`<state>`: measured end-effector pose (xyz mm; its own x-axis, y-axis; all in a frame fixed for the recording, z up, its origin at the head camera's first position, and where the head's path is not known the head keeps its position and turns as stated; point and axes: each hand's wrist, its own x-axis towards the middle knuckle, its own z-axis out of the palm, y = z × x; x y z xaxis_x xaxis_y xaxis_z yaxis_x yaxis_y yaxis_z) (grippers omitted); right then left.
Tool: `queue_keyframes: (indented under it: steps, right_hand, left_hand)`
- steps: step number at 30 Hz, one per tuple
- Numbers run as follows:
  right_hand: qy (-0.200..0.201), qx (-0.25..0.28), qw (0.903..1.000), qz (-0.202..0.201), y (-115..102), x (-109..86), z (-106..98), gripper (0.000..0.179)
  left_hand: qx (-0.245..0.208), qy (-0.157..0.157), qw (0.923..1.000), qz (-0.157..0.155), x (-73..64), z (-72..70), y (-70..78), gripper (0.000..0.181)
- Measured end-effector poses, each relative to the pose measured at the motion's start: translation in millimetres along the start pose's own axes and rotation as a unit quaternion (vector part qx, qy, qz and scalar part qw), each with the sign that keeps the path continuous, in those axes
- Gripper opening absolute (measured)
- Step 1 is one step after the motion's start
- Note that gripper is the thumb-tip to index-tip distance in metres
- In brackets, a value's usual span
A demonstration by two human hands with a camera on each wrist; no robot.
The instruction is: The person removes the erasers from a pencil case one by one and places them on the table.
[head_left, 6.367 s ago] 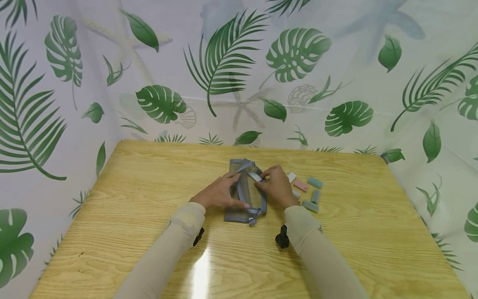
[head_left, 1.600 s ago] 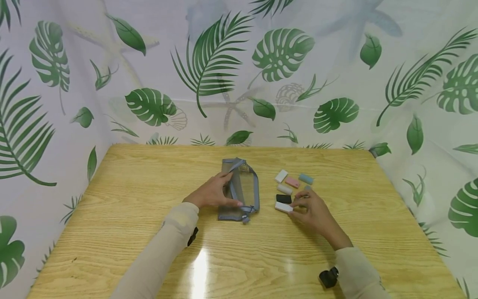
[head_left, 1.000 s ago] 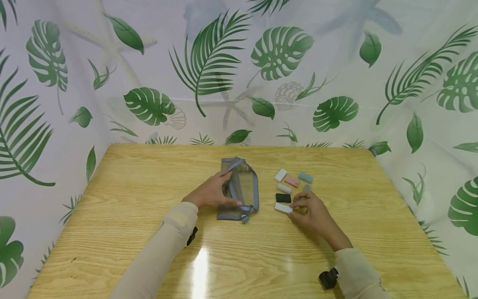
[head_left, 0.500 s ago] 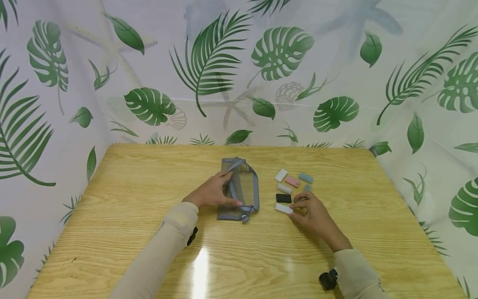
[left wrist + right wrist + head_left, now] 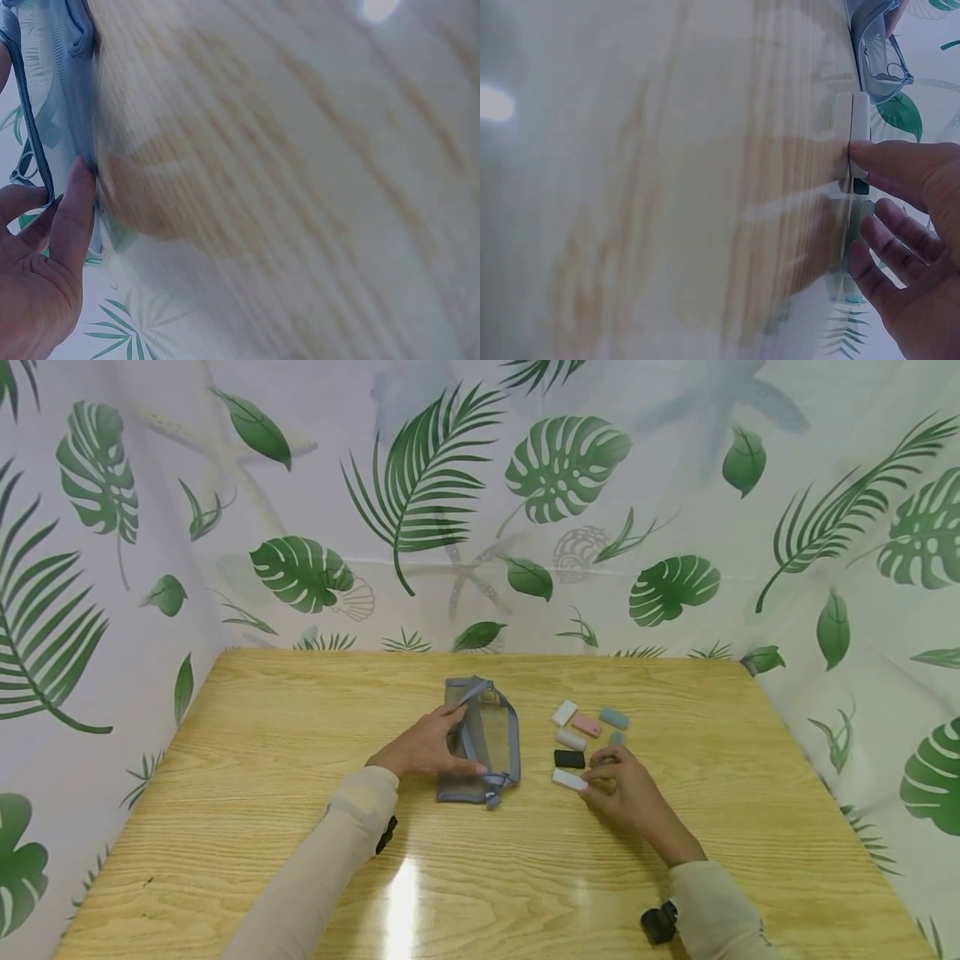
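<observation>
A blue-grey mesh zipper pouch point(image 5: 516, 747) lies mid-table, its mouth spread toward the right. My left hand point(image 5: 427, 745) grips its edge, thumb near the front corner and fingers at the far side; the left wrist view shows those fingertips on the blue trim point(image 5: 75, 90). Right of the pouch, my right hand point(image 5: 626, 789) pinches the end of a white eraser-like block point(image 5: 570, 779) between thumb and index finger. This block lies low at the tabletop, just in front of a black block point(image 5: 569, 759). In the right wrist view the other fingers spread loosely.
Behind the black block lie a pale roll-shaped block point(image 5: 572, 740), a pink block point(image 5: 587, 725), another white block point(image 5: 565, 713) and a blue one point(image 5: 614, 718). A blue-grey block point(image 5: 617, 738) is partly hidden by the right hand. Leaf-print cloth point(image 5: 465, 527) hangs behind the table.
Earliest, my right hand held a white piece at the pouch mouth; it has since moved right to the white block among the loose ones. In the last second and a half, both hands stay nearly still.
</observation>
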<state>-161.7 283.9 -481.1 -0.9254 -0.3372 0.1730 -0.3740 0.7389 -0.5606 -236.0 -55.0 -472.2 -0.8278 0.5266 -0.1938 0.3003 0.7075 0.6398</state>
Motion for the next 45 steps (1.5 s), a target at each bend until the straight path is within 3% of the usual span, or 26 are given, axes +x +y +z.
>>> queue_keyframes:
  steps: [11,24,32,36,42,45]
  right_hand:
    - [-0.025,-0.009,0.9995,0.016,0,-8.4,5,0.016]
    - [-0.021,-0.024,0.9994,0.009,0,-0.1,-4,0.017]
    - [0.030,-0.014,0.9994,-0.010,-1,3.6,-14,0.020]
    - [0.050,0.020,0.9985,0.006,-3,9.4,-19,0.020]
    - [0.079,0.049,0.9956,0.007,-12,27.1,-21,0.021]
    - [0.094,0.056,0.9940,-0.004,-22,38.5,-19,0.022]
  left_hand:
    - [-0.022,-0.001,0.9997,-0.006,-3.4,10.0,-3.5,0.111]
    - [-0.005,0.010,0.9999,0.008,1.1,1.6,3.8,0.108]
    - [0.024,0.034,0.9991,0.003,0.6,1.3,17.8,0.106]
    - [0.042,0.049,0.9979,0.005,2.9,4.9,23.6,0.104]
    - [0.043,0.058,0.9973,0.013,6.6,7.9,30.6,0.101]
    - [0.037,0.065,0.9970,0.017,6.8,8.0,32.4,0.091]
